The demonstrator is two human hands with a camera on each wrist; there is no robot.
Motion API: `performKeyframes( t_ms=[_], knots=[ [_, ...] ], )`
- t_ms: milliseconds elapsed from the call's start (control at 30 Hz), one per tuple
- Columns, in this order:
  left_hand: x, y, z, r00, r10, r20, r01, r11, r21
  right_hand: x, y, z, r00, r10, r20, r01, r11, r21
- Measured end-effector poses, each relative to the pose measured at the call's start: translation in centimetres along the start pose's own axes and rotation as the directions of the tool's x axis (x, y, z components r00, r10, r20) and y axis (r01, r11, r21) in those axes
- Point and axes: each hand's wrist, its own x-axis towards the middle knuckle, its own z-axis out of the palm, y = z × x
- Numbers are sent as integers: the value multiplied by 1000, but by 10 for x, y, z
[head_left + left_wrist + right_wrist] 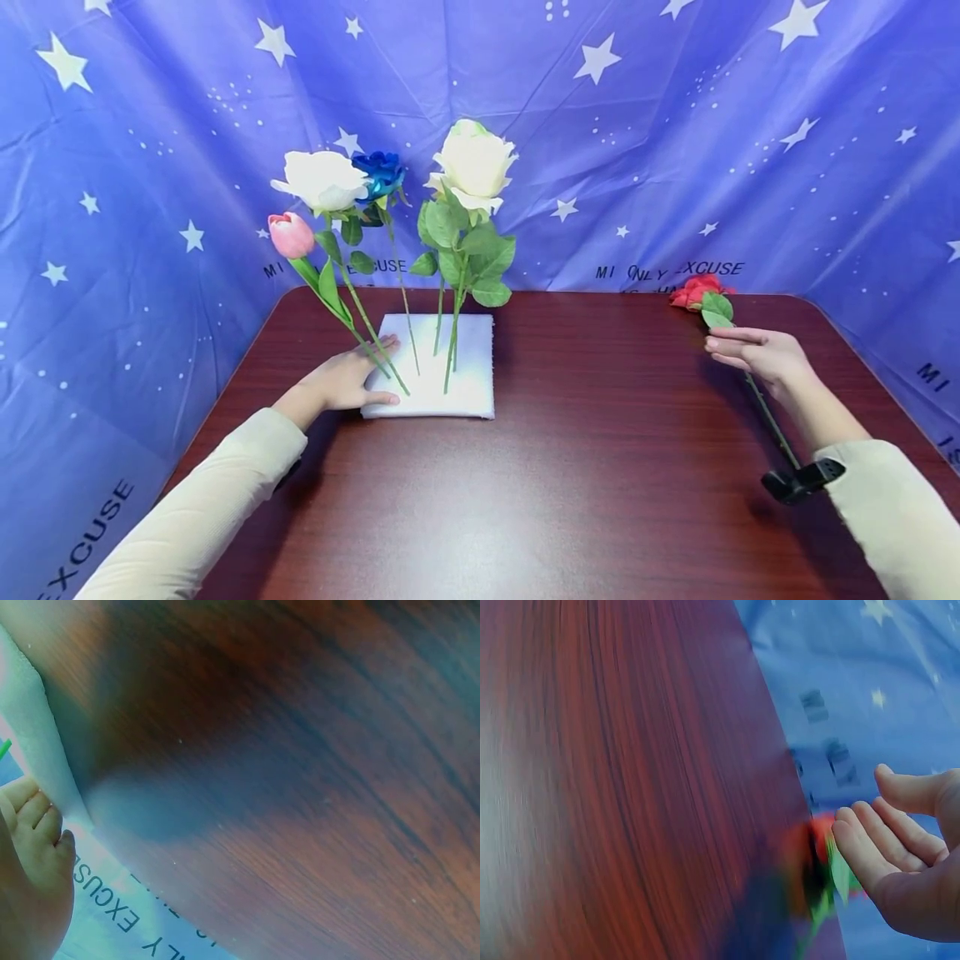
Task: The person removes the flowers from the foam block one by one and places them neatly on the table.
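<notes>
My left hand (341, 382) rests on the left side of a white foam block (474, 398), thumb and fingers spread over it. In the left wrist view its fingers (45, 817) lie at the block's edge. A pink tulip (291, 235), a white flower (322, 181), a blue rose (380, 175) and a creamy white rose (474, 162) stand upright in the block. My right hand (768, 357) is over a red rose (697, 292) lying on the table, fingers nearly straight. In the right wrist view the thumb is apart from the fingers, with the blurred rose beside them.
The dark red wooden table (600, 467) has its back edge against a blue curtain (637, 183) printed with white stars and letters. A black device (802, 482) sits at my right sleeve, near the rose's stem end.
</notes>
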Motion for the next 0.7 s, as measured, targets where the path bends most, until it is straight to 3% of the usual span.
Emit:
performKeyframes(
  t_ms=[133, 367, 433, 567, 633, 700],
  knots=[
    [1, 2, 1, 1000, 1, -2, -1, 1000, 1, 7, 5, 33, 998, -34, 57, 32, 999, 39],
    [3, 4, 2, 999, -8, 37, 8, 1000, -3, 24, 35, 80, 985, -107, 138, 125, 985, -122],
    [2, 4, 1, 999, -16, 45, 16, 1000, -3, 28, 42, 95, 985, -110, 129, 138, 963, -230],
    [1, 3, -1, 999, -28, 46, 28, 1000, -4, 38, 49, 125, 984, -135, 119, 174, 880, -442],
    [1, 2, 0, 999, -29, 41, 29, 1000, -7, 43, 53, 138, 978, -157, 139, 205, 854, -478],
    [1, 0, 0, 999, -26, 32, 27, 999, -24, 48, 57, 151, 971, -169, 168, 229, 857, -461]
  ],
)
